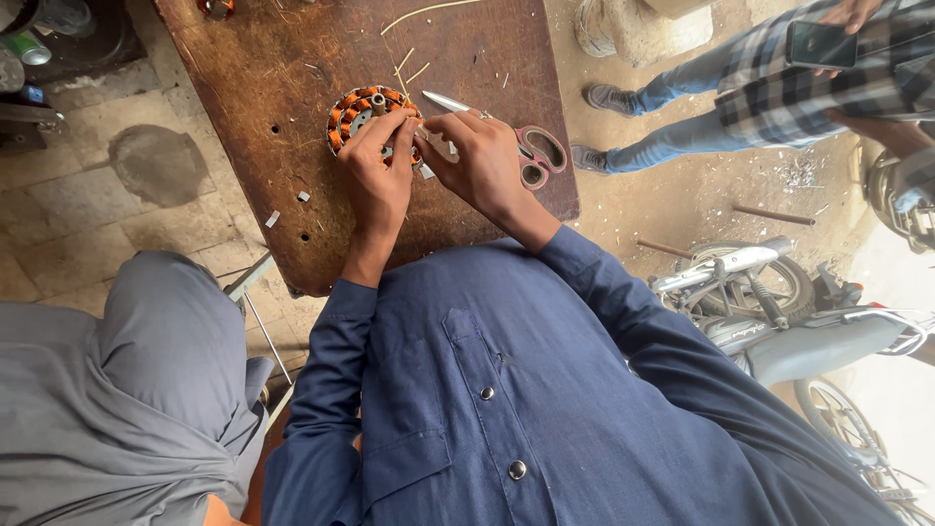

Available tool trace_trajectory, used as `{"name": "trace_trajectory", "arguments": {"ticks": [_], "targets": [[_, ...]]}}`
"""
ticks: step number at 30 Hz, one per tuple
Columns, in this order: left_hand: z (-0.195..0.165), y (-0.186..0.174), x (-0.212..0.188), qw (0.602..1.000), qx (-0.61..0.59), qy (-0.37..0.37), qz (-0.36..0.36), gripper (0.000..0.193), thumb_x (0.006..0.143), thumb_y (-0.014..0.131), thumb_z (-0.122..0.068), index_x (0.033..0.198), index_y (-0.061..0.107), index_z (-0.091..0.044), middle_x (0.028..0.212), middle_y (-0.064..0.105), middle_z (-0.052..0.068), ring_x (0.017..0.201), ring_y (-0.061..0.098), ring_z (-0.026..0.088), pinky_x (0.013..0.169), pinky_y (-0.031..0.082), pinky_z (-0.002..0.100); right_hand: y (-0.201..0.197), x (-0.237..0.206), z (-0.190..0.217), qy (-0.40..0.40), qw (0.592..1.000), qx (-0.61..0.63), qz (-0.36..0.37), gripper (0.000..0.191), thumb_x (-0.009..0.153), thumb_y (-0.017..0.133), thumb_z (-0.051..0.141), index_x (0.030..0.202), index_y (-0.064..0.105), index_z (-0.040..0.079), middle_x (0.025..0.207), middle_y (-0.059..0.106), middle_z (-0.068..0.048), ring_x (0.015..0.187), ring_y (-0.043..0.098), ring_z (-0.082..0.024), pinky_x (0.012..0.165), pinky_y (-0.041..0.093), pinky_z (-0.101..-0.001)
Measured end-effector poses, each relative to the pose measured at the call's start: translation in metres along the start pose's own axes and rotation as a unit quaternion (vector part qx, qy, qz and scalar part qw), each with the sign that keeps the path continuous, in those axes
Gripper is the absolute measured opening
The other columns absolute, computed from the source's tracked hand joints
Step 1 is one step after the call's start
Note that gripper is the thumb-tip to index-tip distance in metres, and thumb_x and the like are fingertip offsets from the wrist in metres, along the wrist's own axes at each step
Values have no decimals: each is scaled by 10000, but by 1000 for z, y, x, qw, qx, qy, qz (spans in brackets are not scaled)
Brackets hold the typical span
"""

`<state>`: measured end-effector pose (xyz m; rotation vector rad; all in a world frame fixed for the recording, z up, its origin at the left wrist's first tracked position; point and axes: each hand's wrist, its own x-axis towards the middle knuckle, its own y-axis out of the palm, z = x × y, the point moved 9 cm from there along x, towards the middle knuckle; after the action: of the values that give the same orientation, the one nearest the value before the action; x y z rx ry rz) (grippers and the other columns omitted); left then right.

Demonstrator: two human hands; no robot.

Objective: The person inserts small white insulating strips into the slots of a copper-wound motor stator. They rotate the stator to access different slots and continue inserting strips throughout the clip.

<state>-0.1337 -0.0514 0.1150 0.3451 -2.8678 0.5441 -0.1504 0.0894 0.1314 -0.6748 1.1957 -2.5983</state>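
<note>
Blue sleeves reach forward | left hand [378, 170] fingers curled gripping stator [362, 112] | right hand [479, 161] pinching its rim

Orange copper windings on a grey metal stator [365, 115], set in a ring. Dark brown wooden table [292, 78], scratched, with pale chips scattered (also thin light slivers at the far side). Pink-red handles and silver blades on the scissors [531, 156]. Navy blue shirt [506, 390] with dark round buttons, near. Plain grey cloth [127, 390] at near left. Black-and-white checked shirt [808, 83] and blue jeans [682, 107] at far right. Silver-grey motorcycle [779, 312] at right.
</note>
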Motion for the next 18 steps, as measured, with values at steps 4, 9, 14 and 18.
{"name": "trace_trajectory", "arguments": {"ticks": [4, 9, 14, 18], "targets": [[0, 0, 1, 1000, 7, 1, -1, 139, 1017, 692, -62, 1115, 751, 18, 978, 766, 146, 847, 761, 236, 741, 586, 343, 1, 0, -1, 1, 1000, -1, -2, 187, 892, 829, 212, 997, 730, 93, 873, 738, -55, 766, 721, -239, 678, 554, -369], [0, 0, 1, 1000, 12, 8, -5, 141, 1023, 691, -54, 1125, 750, 24, 1007, 770, 156, 882, 774, 238, 754, 598, 342, 1, 1, -2, 5, 1000, -4, -3, 183, 894, 834, 222, 981, 735, 96, 858, 737, -56, 747, 715, -244, 662, 548, -377], [2, 0, 1, 1000, 19, 5, -5, 144, 1021, 692, -61, 1121, 756, 20, 996, 775, 152, 868, 776, 232, 736, 603, 338, -1, 2, 1, 0, 1000, -3, -7, 158, 902, 828, 205, 970, 736, 96, 870, 743, -48, 737, 711, -240, 656, 545, -373], [3, 0, 3, 1000, 24, 7, -3, 143, 1023, 692, -68, 1123, 757, 12, 993, 776, 142, 867, 777, 225, 730, 610, 329, -2, 3, 3, -2, 1000, 8, -5, 140, 912, 814, 177, 985, 737, 86, 874, 741, -46, 737, 712, -230, 656, 543, -365]]}}
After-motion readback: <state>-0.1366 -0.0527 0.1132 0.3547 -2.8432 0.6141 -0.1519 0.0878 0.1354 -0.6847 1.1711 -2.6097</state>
